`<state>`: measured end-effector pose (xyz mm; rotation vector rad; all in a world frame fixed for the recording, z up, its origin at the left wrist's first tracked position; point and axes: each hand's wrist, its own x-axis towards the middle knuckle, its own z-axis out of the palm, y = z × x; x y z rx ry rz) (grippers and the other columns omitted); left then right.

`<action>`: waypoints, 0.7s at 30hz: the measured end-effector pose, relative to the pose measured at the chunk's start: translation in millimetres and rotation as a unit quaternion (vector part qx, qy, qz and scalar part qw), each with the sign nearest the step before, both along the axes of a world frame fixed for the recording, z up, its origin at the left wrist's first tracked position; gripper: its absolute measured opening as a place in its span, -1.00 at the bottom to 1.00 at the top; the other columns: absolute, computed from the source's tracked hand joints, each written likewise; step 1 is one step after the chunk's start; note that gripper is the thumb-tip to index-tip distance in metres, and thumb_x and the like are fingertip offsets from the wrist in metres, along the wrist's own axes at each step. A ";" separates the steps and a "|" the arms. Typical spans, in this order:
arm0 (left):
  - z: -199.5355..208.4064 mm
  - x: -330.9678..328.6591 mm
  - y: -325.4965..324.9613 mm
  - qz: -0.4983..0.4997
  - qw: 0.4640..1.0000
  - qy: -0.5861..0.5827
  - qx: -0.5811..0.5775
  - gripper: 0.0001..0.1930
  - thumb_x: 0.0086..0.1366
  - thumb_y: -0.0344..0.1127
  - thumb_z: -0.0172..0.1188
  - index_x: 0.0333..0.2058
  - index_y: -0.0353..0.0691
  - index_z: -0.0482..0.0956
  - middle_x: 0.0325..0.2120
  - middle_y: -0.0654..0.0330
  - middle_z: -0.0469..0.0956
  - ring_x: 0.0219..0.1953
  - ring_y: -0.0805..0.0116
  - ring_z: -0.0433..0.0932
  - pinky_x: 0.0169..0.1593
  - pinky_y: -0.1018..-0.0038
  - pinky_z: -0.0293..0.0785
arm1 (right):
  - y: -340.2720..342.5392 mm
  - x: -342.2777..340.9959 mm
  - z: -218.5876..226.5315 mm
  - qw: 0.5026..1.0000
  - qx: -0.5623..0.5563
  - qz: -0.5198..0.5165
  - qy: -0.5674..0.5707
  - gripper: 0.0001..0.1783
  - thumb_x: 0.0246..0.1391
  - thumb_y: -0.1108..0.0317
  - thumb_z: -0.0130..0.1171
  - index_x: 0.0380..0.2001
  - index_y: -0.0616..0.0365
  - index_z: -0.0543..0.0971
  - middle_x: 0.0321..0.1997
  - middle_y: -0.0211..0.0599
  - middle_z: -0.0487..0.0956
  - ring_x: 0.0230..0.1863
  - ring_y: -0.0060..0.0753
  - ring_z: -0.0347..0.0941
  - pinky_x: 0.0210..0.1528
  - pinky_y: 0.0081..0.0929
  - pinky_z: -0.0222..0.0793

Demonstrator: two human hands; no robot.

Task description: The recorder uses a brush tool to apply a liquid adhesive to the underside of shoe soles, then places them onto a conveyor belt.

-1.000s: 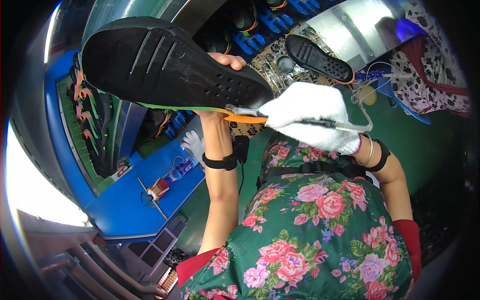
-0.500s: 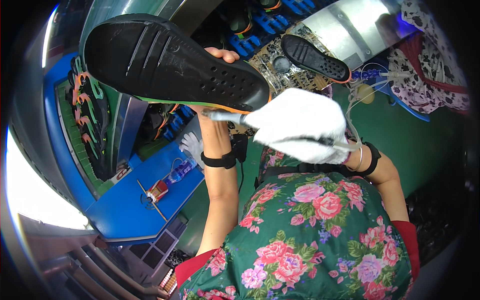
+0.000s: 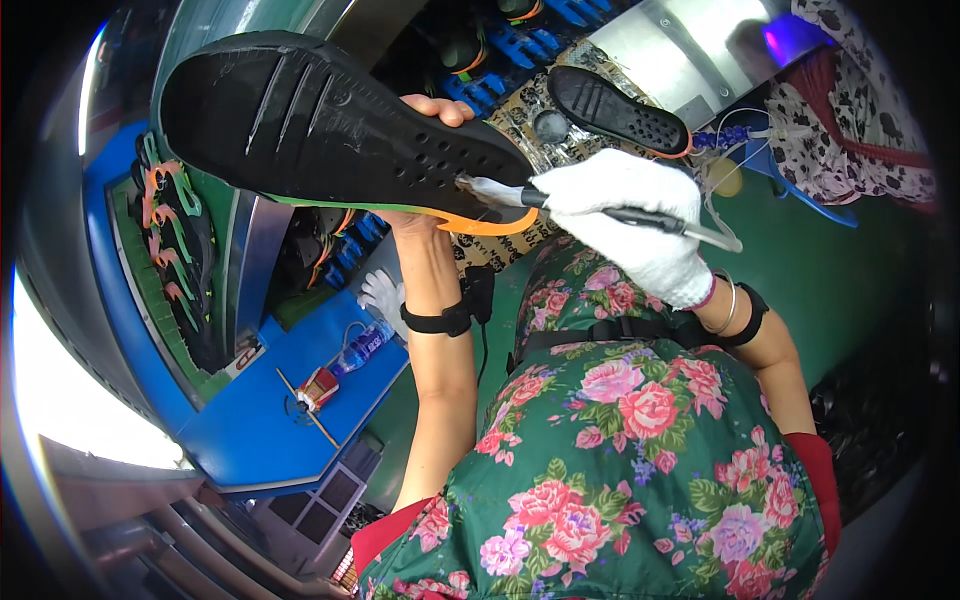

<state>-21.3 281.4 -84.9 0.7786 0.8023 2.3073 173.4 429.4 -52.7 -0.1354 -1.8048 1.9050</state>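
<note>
A large black shoe sole (image 3: 330, 130) with an orange and green edge is held up by my bare left hand (image 3: 438, 110). The fingers wrap over its far edge, while the palm is hidden beneath. My right hand (image 3: 630, 220), in a white glove, grips a brush (image 3: 535, 197) with a dark handle and a thin tube at its rear end. The bristles touch the sole's surface beside a patch of small holes. Another black sole (image 3: 620, 108) lies on the taped cardboard beyond my hands.
On the left, a blue bench (image 3: 260, 420) carries a plastic bottle (image 3: 362, 347), a white glove (image 3: 383, 295) and a small red package (image 3: 317, 388). Further left, a green conveyor (image 3: 130, 240) bears shoe parts. A metal plate (image 3: 680, 55) stands at the back right.
The brush has moved from below the sole's near edge up onto its surface. My right hand has turned, showing the handle more clearly. The held sole has shifted slightly left.
</note>
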 end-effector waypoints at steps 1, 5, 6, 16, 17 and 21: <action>0.5 -0.1 0.3 -0.003 1.000 -0.005 -0.014 -0.18 0.33 0.37 0.11 0.05 -0.46 0.51 -0.11 -0.03 0.60 -0.03 0.06 0.58 0.20 0.09 0.42 | 2.6 2.4 4.1 0.998 0.059 -0.001 -0.010 -0.82 0.02 0.54 0.41 -0.25 0.23 0.75 -0.17 -0.16 0.76 -0.20 -0.31 0.69 -0.14 -0.41 0.59; 6.0 -1.2 7.5 -0.042 0.999 -0.004 -0.018 -0.24 0.37 0.31 0.06 0.01 -0.45 0.53 -0.12 -0.03 0.60 -0.05 0.05 0.58 0.19 0.09 0.41 | 6.0 7.0 6.1 0.993 0.110 0.046 0.015 -0.83 -0.04 0.55 0.41 -0.30 0.24 0.75 -0.22 -0.14 0.75 -0.27 -0.25 0.68 -0.20 -0.38 0.59; 3.9 -1.0 6.3 -0.042 0.999 -0.005 -0.017 -0.24 0.37 0.31 0.06 0.01 -0.45 0.53 -0.12 -0.03 0.60 -0.05 0.05 0.58 0.19 0.09 0.41 | 3.7 6.7 4.9 0.997 0.024 0.078 -0.007 -0.83 -0.05 0.55 0.41 -0.31 0.24 0.75 -0.23 -0.12 0.75 -0.27 -0.24 0.68 -0.20 -0.38 0.59; 11.6 2.4 -1.4 -0.118 0.989 -0.064 -0.063 -0.30 0.34 0.23 0.18 0.03 -0.42 0.52 -0.14 0.01 0.59 -0.06 0.11 0.57 0.20 0.09 0.42 | -0.6 2.6 -4.1 0.974 0.180 0.085 0.105 -0.78 0.02 0.45 0.40 -0.21 0.01 0.78 -0.17 -0.33 0.76 -0.22 -0.26 0.67 -0.17 -0.39 0.59; 11.7 2.2 -3.4 -0.143 0.984 -0.076 -0.079 -0.30 0.34 0.24 0.18 0.04 -0.42 0.52 -0.14 0.00 0.58 -0.06 0.10 0.57 0.19 0.09 0.43 | 3.2 3.6 -0.9 0.983 0.072 0.150 0.077 -0.79 0.00 0.44 0.42 -0.23 -0.02 0.78 -0.17 -0.35 0.76 -0.23 -0.27 0.67 -0.17 -0.38 0.59; 0.4 -0.1 -15.0 -0.149 0.975 -0.138 -0.087 -0.28 0.34 0.25 0.18 0.11 -0.38 0.49 -0.10 -0.01 0.57 -0.06 0.05 0.56 0.17 0.09 0.44 | 3.5 3.0 4.9 0.982 0.087 0.149 0.070 -0.79 0.00 0.46 0.40 -0.24 0.00 0.78 -0.18 -0.33 0.76 -0.24 -0.26 0.67 -0.18 -0.38 0.59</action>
